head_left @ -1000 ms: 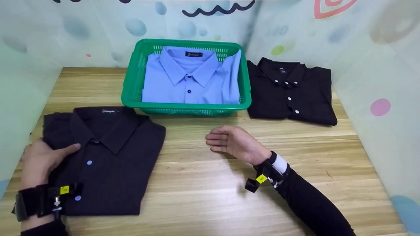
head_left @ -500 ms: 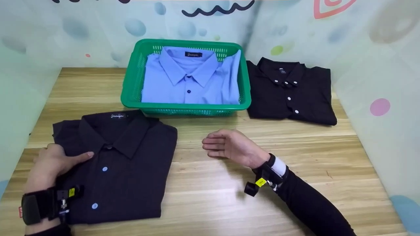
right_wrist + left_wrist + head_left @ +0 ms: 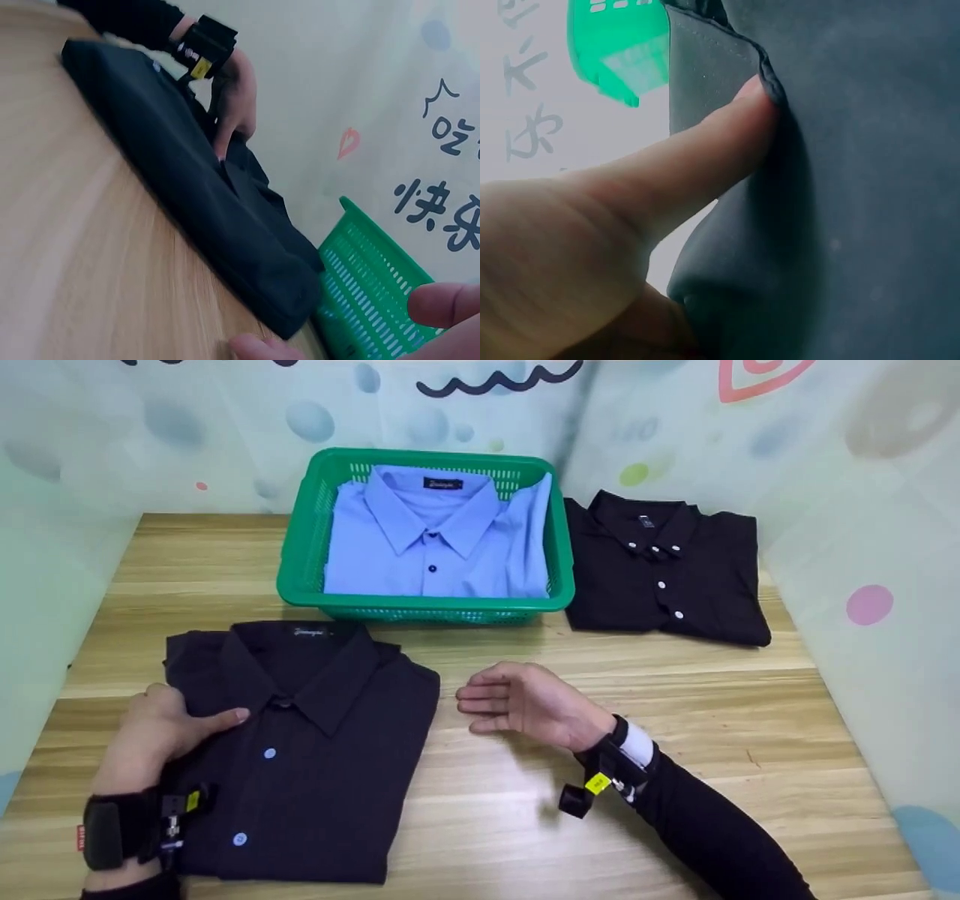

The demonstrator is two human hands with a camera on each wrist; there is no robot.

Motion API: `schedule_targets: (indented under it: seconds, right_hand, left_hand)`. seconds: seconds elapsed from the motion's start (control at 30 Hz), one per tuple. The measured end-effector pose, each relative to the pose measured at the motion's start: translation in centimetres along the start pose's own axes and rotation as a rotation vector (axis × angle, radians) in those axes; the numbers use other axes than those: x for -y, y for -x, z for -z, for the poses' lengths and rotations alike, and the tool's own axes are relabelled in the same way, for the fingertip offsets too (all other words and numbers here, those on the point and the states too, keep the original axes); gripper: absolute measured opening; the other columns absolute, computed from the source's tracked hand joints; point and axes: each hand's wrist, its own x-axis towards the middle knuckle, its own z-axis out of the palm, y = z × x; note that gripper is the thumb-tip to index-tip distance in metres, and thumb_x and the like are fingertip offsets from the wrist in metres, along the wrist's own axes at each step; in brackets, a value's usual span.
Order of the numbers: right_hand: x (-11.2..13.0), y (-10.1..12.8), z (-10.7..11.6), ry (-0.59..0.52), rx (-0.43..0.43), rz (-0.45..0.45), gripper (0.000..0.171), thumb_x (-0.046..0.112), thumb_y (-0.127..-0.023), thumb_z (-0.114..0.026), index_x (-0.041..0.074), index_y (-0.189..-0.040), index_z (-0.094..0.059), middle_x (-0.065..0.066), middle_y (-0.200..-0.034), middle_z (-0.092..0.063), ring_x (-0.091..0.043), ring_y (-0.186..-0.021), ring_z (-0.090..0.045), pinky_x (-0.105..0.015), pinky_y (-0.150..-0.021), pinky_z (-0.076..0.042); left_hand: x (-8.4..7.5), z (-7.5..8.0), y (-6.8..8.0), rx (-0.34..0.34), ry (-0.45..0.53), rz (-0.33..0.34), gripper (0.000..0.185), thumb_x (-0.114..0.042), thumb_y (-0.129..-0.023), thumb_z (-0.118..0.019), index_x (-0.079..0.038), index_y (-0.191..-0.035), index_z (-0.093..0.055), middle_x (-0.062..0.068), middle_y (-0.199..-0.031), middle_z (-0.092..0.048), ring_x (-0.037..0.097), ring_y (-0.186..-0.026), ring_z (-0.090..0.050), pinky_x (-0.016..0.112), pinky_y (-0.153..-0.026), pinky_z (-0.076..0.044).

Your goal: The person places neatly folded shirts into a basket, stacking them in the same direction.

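My left hand (image 3: 161,727) grips the left edge of the folded black shirt (image 3: 315,750), thumb on top near the collar and the other fingers tucked under the fold; the left wrist view shows the thumb (image 3: 705,157) pressed into the cloth. Over the last second the shirt has slid from the lower left of the frame toward the centre, and its right edge now lies just beside my right hand (image 3: 525,701). That hand holds nothing, its fingers straight and relaxed, palm facing the shirt, resting on the wooden table (image 3: 675,720). My 2 hands are apart, with the shirt between them. I judge the slide brings the shirt within reach of both hands and closer to the basket.

The green basket (image 3: 300,577) sits in the upper centre of the frame, just beyond the shirt's collar, and already holds 1 folded blue shirt (image 3: 435,547). A 2nd black shirt (image 3: 667,570) lies folded at the upper right, touching the basket's right side. The basket's near rim stands between my shirt and the space inside it.
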Motion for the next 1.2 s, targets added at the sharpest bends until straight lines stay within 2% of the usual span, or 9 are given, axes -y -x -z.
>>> schedule_targets:
  seconds: [0.23, 0.37, 0.47, 0.57, 0.67, 0.8, 0.9, 1.0, 1.2]
  right_hand:
    - [-0.4, 0.5, -0.7, -0.024, 0.036, -0.046, 0.034, 0.012, -0.099, -0.047, -0.010, -0.125, -0.041, -0.032, -0.143, -0.037, -0.043, -0.132, -0.038, -0.055, -0.106, -0.034]
    - [-0.5, 0.8, -0.9, -0.013, 0.039, -0.038, 0.037, 0.012, -0.099, -0.047, -0.011, -0.127, -0.039, -0.031, -0.140, -0.040, -0.043, -0.129, -0.041, -0.055, -0.106, -0.034]
    - [-0.6, 1.0, -1.1, -0.001, 0.052, -0.024, 0.030, 0.012, -0.099, -0.047, -0.009, -0.120, -0.044, -0.028, -0.133, -0.046, -0.039, -0.122, -0.047, -0.053, -0.106, -0.035]
    - [-0.6, 1.2, -1.1, 0.017, 0.062, -0.003, 0.021, 0.013, -0.098, -0.048, -0.004, -0.111, -0.050, -0.022, -0.122, -0.053, -0.034, -0.113, -0.052, -0.051, -0.104, -0.036]
    - [-0.4, 1.5, -1.2, 0.021, 0.045, 0.018, 0.015, 0.013, -0.098, -0.050, 0.000, -0.104, -0.053, -0.018, -0.114, -0.057, -0.031, -0.108, -0.054, -0.049, -0.102, -0.036]
    - [-0.1, 1.7, -1.2, 0.015, 0.000, 0.043, 0.008, 0.011, -0.096, -0.053, 0.004, -0.097, -0.055, -0.012, -0.106, -0.058, -0.027, -0.102, -0.054, -0.043, -0.098, -0.037]
    - [-0.1, 1.6, -1.1, 0.021, -0.021, 0.049, 0.006, 0.010, -0.096, -0.054, 0.005, -0.093, -0.055, -0.009, -0.100, -0.056, -0.025, -0.097, -0.053, -0.038, -0.093, -0.038]
    - [0.0, 1.4, -0.9, 0.010, -0.026, 0.046, 0.005, 0.009, -0.095, -0.056, 0.004, -0.093, -0.055, -0.009, -0.100, -0.055, -0.024, -0.097, -0.054, -0.036, -0.091, -0.039]
    - [-0.1, 0.7, -0.2, -0.035, 0.023, 0.019, 0.012, 0.005, -0.092, -0.058, 0.001, -0.104, -0.057, -0.010, -0.103, -0.061, -0.022, -0.095, -0.059, -0.035, -0.085, -0.044]
  left_hand:
    - [-1.6, -1.2, 0.5, -0.043, 0.036, -0.035, 0.074, -0.058, -0.083, -0.071, 0.013, -0.088, -0.050, 0.015, -0.076, -0.046, 0.028, -0.066, -0.053, 0.036, -0.057, -0.046]
    - [-2.5, -1.5, 0.6, -0.006, 0.069, -0.067, 0.087, -0.060, -0.083, -0.070, 0.021, -0.106, -0.048, 0.020, -0.083, -0.053, 0.030, -0.073, -0.057, 0.038, -0.062, -0.049]
    - [-3.2, -1.7, 0.7, 0.051, 0.132, -0.118, 0.086, -0.058, -0.086, -0.068, 0.019, -0.115, -0.046, 0.019, -0.088, -0.057, 0.027, -0.075, -0.060, 0.037, -0.065, -0.050]
    - [-4.0, -1.9, 1.0, 0.135, 0.288, -0.198, 0.068, -0.049, -0.092, -0.066, 0.012, -0.115, -0.049, 0.013, -0.086, -0.061, 0.023, -0.073, -0.063, 0.033, -0.064, -0.052]
    - [-4.5, -2.2, 1.2, 0.236, 0.472, -0.282, 0.058, -0.039, -0.098, -0.061, 0.009, -0.126, -0.044, 0.015, -0.092, -0.065, 0.023, -0.079, -0.066, 0.031, -0.069, -0.054]
    - [-5.0, -2.8, 1.4, 0.357, 0.653, -0.355, 0.066, -0.031, -0.102, -0.055, 0.006, -0.146, -0.024, 0.022, -0.119, -0.060, 0.024, -0.100, -0.064, 0.031, -0.083, -0.052]
    - [-5.3, -3.4, 1.2, 0.432, 0.760, -0.379, 0.068, -0.029, -0.104, -0.053, 0.006, -0.149, -0.015, 0.025, -0.129, -0.053, 0.026, -0.110, -0.060, 0.033, -0.089, -0.051]
    - [-5.4, -3.9, 0.9, 0.495, 0.877, -0.379, 0.065, -0.026, -0.105, -0.050, 0.006, -0.148, -0.013, 0.027, -0.130, -0.052, 0.030, -0.112, -0.059, 0.038, -0.090, -0.051]
    - [-5.3, -5.0, 0.5, 0.584, 1.039, -0.345, 0.055, -0.021, -0.105, -0.050, 0.001, -0.145, -0.021, 0.027, -0.122, -0.060, 0.034, -0.104, -0.064, 0.043, -0.083, -0.054]
